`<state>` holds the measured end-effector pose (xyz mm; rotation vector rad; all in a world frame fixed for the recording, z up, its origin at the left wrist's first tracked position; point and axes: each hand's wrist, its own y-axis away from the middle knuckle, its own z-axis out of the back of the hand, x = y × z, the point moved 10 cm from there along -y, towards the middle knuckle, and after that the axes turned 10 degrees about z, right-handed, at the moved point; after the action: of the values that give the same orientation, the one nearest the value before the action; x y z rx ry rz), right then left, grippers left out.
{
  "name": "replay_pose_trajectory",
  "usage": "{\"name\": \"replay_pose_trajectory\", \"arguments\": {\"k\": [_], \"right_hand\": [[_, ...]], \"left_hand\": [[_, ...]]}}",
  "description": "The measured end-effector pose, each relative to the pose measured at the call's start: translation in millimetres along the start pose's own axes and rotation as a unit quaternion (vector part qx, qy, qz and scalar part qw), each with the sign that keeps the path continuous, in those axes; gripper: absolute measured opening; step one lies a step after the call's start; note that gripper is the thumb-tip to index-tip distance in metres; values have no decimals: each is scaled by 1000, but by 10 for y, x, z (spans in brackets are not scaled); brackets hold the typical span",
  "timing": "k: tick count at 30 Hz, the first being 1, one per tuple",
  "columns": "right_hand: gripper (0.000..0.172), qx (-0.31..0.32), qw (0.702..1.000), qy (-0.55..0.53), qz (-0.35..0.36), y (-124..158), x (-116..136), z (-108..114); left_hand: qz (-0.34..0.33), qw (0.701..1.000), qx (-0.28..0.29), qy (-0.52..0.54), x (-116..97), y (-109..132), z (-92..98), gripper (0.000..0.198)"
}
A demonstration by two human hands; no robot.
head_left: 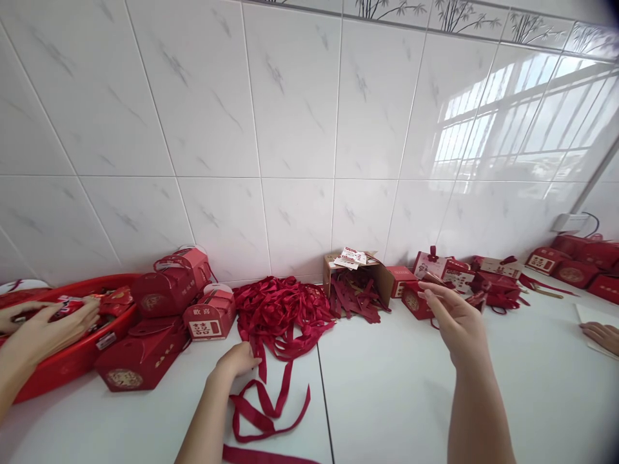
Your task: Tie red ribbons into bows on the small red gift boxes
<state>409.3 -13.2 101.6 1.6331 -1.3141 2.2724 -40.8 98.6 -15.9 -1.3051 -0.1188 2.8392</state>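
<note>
My left hand (238,359) rests low on the white table, its fingers curled onto a red ribbon (264,412) that trails from the ribbon pile (283,312). My right hand (457,319) is raised above the table to the right with fingers stretched and apart, and it holds nothing. Just beyond its fingertips stand small red gift boxes (416,299). An open cardboard box (355,283) with more ribbons stands against the wall between my hands.
Another person's hands (46,325) reach into a red basin (58,364) at the left. Folded red gift boxes (167,290) sit beside it. A third hand (602,335) lies at the right edge. More red boxes (570,261) line the tiled wall.
</note>
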Motion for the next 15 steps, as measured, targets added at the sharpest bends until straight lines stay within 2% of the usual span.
{"name": "replay_pose_trajectory", "arguments": {"k": [7,15], "right_hand": [[39,24,1000,2,9,19,38,-58],[34,74,997,3,30,86,84,-207]], "left_hand": [[40,999,-2,-33,205,-66,36,16],[32,997,24,-62,164,-97,8,18]]}}
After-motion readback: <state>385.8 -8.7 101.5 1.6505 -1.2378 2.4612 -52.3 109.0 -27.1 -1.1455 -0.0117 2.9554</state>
